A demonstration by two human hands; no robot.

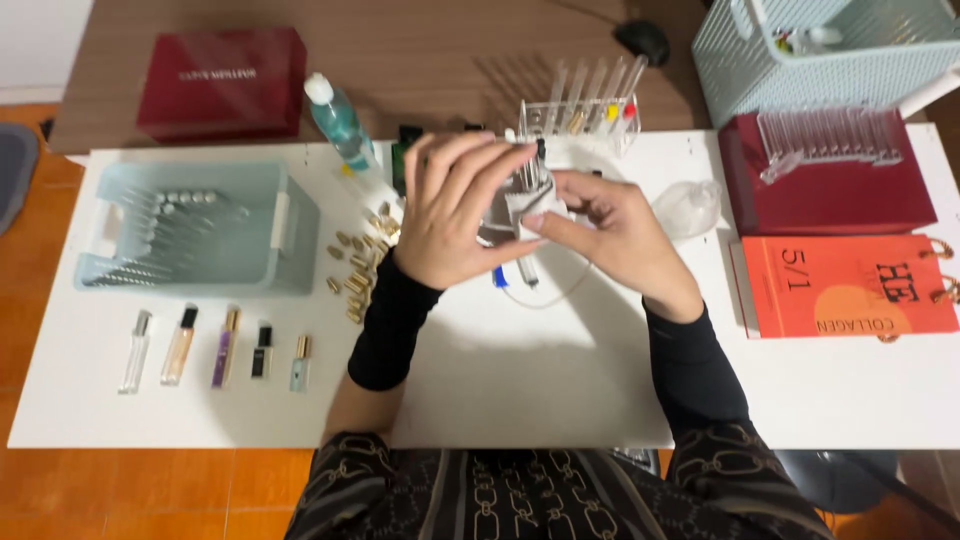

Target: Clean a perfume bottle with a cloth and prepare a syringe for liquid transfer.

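**Both hands busy over a small vial at the middle of the white table**

At the near edge of the white table (520, 400), a person in black sleeves and a chain-patterned top leans in. To the left, near that edge, five small spray vials (220, 347) lie in a row, side by side and apart from one another; these look finished and set out, as far as can be judged.

Over the middle of the table the two hands meet. The left hand (450, 215) is curled, fingers bent down over a small grey-and-white object (510, 205) that it holds together with the right hand (610, 230), whose fingertips pinch the object's white side. What exactly the object is stays unclear, since the fingers cover most of it. A clear slim vial (527, 268) pokes out just beneath the hands, near a bit of blue and a thin cord looping on the table.

Left of the hands lies a loose scatter of small gold caps (358, 270), many of them unused, which suggests a good deal of the work is left. Further left stands a pale blue basket (200, 228) with more slim vials lying in it.

Beyond the hands stands a clear rack of tubes (580, 115), a blue-green bottle (340, 122) with a white cap, and a dark red box (222, 82). On the far right are a second pale basket (830, 50), a red box under a clear rack (826, 170), and an orange paper bag (850, 285).
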